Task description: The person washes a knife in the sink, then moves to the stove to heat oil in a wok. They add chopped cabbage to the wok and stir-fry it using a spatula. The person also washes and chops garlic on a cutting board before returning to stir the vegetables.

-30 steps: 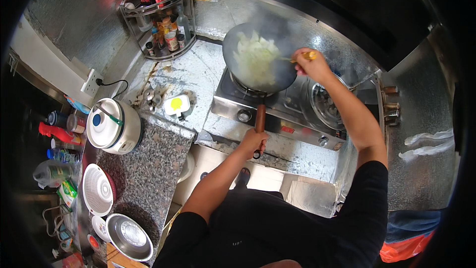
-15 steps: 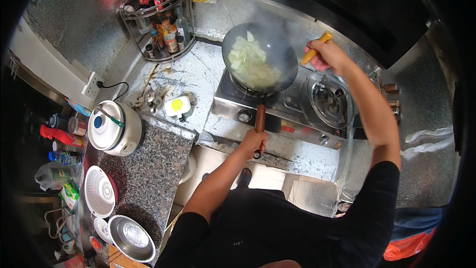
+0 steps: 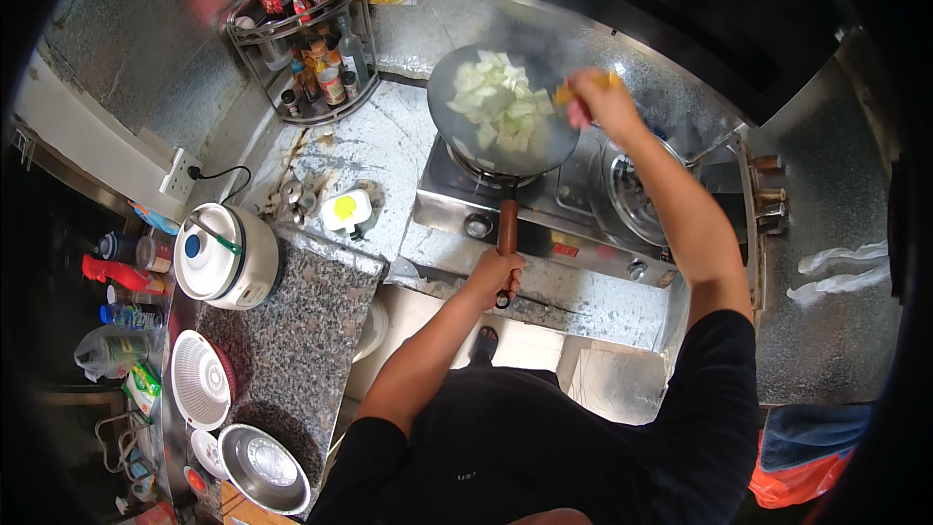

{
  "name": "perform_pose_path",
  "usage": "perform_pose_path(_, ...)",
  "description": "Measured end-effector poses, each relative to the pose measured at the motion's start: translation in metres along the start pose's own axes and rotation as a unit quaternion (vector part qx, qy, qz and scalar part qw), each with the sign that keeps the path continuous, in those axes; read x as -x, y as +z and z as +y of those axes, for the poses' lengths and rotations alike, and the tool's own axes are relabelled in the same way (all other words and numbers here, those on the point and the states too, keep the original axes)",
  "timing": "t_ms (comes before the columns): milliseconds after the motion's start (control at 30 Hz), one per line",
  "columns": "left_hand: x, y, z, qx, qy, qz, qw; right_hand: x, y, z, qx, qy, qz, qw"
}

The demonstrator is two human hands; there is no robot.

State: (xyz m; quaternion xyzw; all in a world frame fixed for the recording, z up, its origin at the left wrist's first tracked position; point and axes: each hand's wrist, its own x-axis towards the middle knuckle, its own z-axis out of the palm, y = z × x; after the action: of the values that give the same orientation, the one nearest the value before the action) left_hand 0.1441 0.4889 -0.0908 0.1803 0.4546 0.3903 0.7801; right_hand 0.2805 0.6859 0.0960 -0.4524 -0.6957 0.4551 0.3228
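A dark grey wok (image 3: 443, 97) sits on the left burner of the gas stove, with steam rising from it. Cut pieces of pale green vegetable (image 3: 501, 102) lie inside it. My left hand (image 3: 497, 274) is closed round the wok's brown wooden handle (image 3: 507, 224), near its end. Above the wok's right rim, my right hand (image 3: 600, 102) grips a utensil with a yellow wooden handle (image 3: 608, 80). That hand is blurred, and the utensil's working end cannot be made out.
A glass lid (image 3: 637, 199) rests over the right burner. The range hood (image 3: 622, 0) hangs above the stove. A bottle rack (image 3: 321, 115) fills the back left corner. On the left counter are a rice cooker (image 3: 255, 262), a white colander (image 3: 199, 379) and a steel bowl (image 3: 262, 467).
My right hand has moved left with the utensil, toward the wok. The vegetable pieces have shifted and spread in the wok. My left hand stays on the handle.
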Motion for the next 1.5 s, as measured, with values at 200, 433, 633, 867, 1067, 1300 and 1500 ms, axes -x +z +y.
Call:
perform_pose_path(200,0.011,0.007,0.01,0.024,-0.01,-0.016,1.0,0.035,-0.021,0.018,-0.07,0.069,0.118,0.988)
perform_pose_path(433,0.018,0.007,0.021,0.039,-0.037,-0.018,0.998,0.055,-0.024,0.001,0.022,0.068,0.054,0.996)
perform_pose_path(633,0.012,0.006,0.018,0.031,-0.044,-0.025,0.998,0.056,0.02,0.019,0.466,-0.198,-0.104,0.856)
perform_pose_path(867,0.023,0.001,0.032,0.06,-0.03,-0.032,0.997,0.158,0.01,-0.02,0.625,-0.282,-0.247,0.685)
perform_pose_path(1067,0.003,-0.003,0.041,0.067,-0.016,-0.106,0.992,0.188,0.017,-0.015,0.406,-0.195,-0.007,0.893)
perform_pose_path(1300,0.106,-0.038,0.059,0.038,-0.063,-0.118,0.99,0.331,0.013,0.001,-0.118,-0.088,0.391,0.908)
perform_pose_path(1500,0.079,0.01,0.106,-0.014,0.082,-0.124,0.989,0.394,0.006,-0.006,-0.14,-0.165,0.483,0.848)
